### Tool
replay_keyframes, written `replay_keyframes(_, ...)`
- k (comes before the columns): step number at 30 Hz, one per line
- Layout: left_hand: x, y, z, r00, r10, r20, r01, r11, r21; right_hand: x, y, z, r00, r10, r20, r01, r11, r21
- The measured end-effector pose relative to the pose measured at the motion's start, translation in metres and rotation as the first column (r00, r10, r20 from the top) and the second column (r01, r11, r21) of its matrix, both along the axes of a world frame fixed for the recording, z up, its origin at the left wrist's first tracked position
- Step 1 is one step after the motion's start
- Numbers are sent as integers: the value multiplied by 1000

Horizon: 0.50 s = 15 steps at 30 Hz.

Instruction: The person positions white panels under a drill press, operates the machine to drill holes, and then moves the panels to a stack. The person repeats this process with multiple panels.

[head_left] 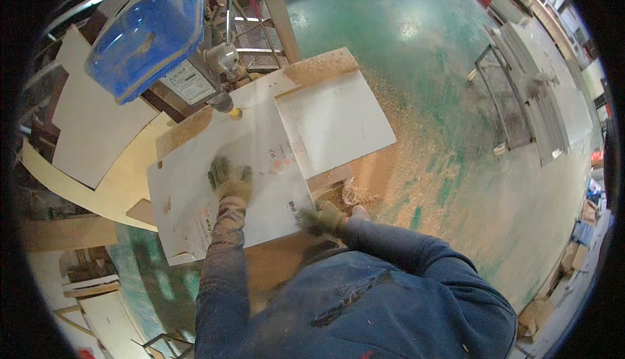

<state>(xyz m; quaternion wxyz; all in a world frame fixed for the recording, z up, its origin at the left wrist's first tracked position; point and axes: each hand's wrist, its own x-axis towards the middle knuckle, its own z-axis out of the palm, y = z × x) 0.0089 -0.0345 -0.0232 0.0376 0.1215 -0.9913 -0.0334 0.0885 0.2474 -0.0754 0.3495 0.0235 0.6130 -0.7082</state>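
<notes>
My left hand [229, 180], in a dusty olive glove, lies palm down on a white board [195, 219] with printed marks, its fingers spread. My gloved right hand [325, 219] grips the board's near right edge. The board rests on a dusty machine table [319, 67] below a blue drilling machine [146, 30]. The machine's drill head [222, 102], with a yellow lower part, is over the board beyond my left hand. A second white panel [335, 121] sits at the right, beside the board.
Pale cut panels [97, 124] and a yellow curved sheet [71, 186] lie at the left. Sawdust covers part of the green floor [397, 170]. A metal rack with long boards [540, 124] stands at the right. More stacked materials [573, 255] line the far right.
</notes>
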Motion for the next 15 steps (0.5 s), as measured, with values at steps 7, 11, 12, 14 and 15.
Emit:
replay_keyframes(7, 4, -24, -16, 998, -24, -56, 20, 996, -83, 9, -20, -10, 987, -5, 160, 23, 994, -108)
replay_keyframes(11, 6, -24, -12, 997, -7, -71, 2, 998, -65, 10, -19, -9, 995, 3, 102, 6, 996, -85)
replay_keyframes(12, 3, -21, -9, 997, -7, -76, 3, 998, -61, 10, -21, -22, 997, 8, 75, 0, 994, -106)
replay_keyframes(14, -1, -21, -8, 997, -24, -75, 18, 997, -75, 8, -27, -43, 999, 19, 28, -15, 989, -149)
replay_keyframes(15, -1, -21, -8, 997, -31, -72, 25, 996, -83, 8, -28, -47, 999, 42, 8, -41, 992, -123)
